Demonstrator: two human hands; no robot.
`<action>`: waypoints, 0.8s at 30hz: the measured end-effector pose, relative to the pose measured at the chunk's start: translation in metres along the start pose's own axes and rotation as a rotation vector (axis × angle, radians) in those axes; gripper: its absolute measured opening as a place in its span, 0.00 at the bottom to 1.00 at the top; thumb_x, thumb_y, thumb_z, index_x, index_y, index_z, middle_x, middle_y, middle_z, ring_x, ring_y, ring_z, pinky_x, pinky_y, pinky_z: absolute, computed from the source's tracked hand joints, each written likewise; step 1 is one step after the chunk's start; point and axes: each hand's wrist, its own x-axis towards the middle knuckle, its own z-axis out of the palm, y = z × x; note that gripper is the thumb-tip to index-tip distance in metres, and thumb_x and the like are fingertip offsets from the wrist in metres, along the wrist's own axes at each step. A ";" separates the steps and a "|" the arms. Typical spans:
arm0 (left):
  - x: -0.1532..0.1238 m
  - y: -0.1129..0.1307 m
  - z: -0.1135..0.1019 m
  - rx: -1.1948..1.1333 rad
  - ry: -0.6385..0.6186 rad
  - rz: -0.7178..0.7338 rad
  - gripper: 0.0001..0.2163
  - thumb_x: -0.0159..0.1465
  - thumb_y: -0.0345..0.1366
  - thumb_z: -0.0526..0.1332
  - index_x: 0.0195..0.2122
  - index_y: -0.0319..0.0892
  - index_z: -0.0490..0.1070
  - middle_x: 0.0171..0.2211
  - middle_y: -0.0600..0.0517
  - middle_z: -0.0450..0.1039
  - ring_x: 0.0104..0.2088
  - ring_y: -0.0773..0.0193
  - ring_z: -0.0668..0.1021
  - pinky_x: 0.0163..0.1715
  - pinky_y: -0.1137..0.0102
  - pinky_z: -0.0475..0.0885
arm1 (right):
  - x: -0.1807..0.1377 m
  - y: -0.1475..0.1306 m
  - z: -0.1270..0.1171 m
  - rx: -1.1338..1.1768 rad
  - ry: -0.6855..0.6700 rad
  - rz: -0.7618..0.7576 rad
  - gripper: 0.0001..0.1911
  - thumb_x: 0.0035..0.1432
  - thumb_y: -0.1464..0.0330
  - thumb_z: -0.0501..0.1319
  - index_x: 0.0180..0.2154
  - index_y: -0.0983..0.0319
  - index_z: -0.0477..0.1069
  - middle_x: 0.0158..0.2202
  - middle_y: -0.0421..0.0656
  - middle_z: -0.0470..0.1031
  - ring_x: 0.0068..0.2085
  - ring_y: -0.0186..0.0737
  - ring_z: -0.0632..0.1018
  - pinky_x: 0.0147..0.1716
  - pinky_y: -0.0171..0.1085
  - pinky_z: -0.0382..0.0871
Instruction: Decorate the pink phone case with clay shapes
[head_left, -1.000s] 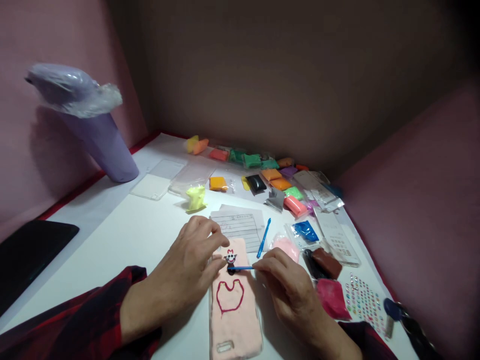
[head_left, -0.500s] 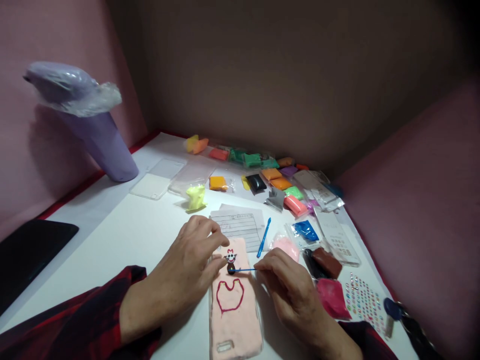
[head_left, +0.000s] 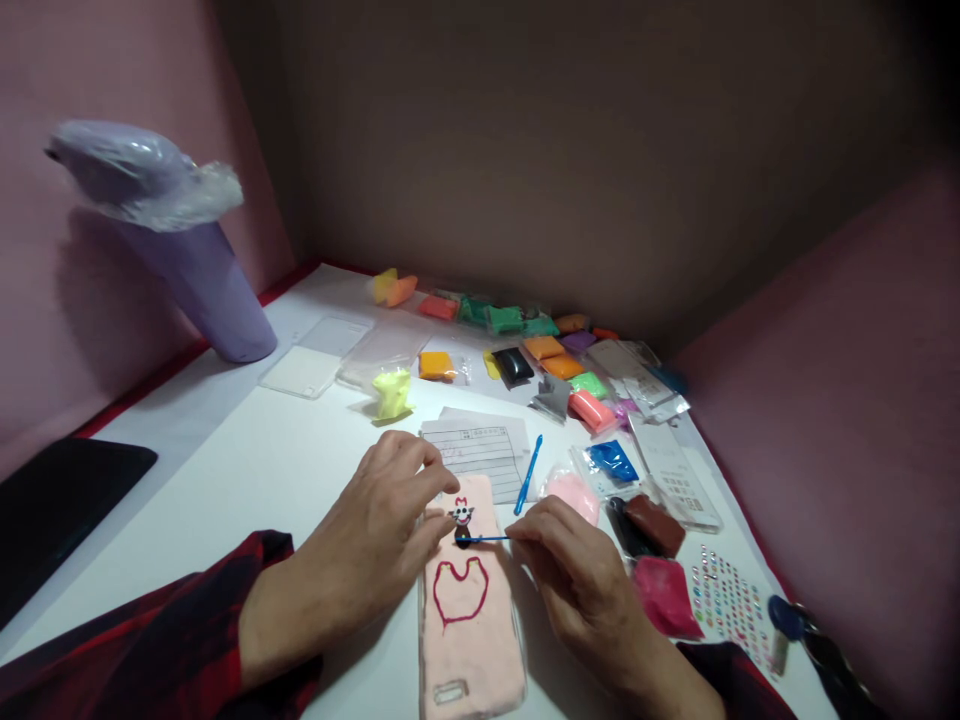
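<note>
A phone case (head_left: 480, 650) covered in pale pink clay lies flat in front of me. A small clay cat figure (head_left: 463, 518) with a white face, a red bow and a dark body sits near its top end. Below the figure, a dark pink clay strand (head_left: 460, 620) makes a rounded outline. My right hand (head_left: 574, 570) pinches a thin blue modelling tool (head_left: 491, 539), whose tip meets the cat's dark body. At the case's upper left edge is my left hand (head_left: 394, 510), thumb and forefinger apart beside the figure, holding nothing that I can see.
A blue clay tool (head_left: 529, 475) lies by a printed sheet (head_left: 480, 445). Several clay packets, including yellow (head_left: 391, 394), black (head_left: 513, 366) and dark pink (head_left: 666, 597), spread behind and right. A gem sticker sheet (head_left: 727, 605) is at right; a purple wrapped object (head_left: 202, 270) stands left.
My right hand and the thin blue tool have shifted very slightly left. My left hand and the phone case stay in place.
</note>
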 end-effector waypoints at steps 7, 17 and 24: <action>0.002 0.000 0.001 0.002 0.010 0.000 0.07 0.61 0.24 0.57 0.38 0.39 0.70 0.38 0.47 0.67 0.41 0.54 0.65 0.40 0.56 0.67 | 0.001 0.002 0.000 0.009 0.035 -0.014 0.11 0.60 0.78 0.52 0.40 0.60 0.68 0.33 0.43 0.66 0.34 0.41 0.69 0.30 0.39 0.60; 0.002 0.000 0.001 -0.011 -0.007 -0.008 0.07 0.61 0.24 0.57 0.37 0.39 0.70 0.38 0.47 0.67 0.42 0.54 0.65 0.40 0.56 0.67 | 0.000 0.002 0.000 0.004 0.010 0.001 0.12 0.60 0.79 0.51 0.41 0.60 0.68 0.34 0.43 0.66 0.35 0.42 0.69 0.31 0.39 0.61; 0.001 0.000 0.000 -0.006 -0.009 -0.002 0.06 0.62 0.24 0.57 0.38 0.40 0.70 0.38 0.47 0.67 0.42 0.54 0.65 0.40 0.56 0.67 | 0.001 0.002 0.000 0.003 0.032 -0.016 0.13 0.60 0.79 0.51 0.41 0.60 0.68 0.34 0.43 0.66 0.35 0.42 0.69 0.31 0.39 0.61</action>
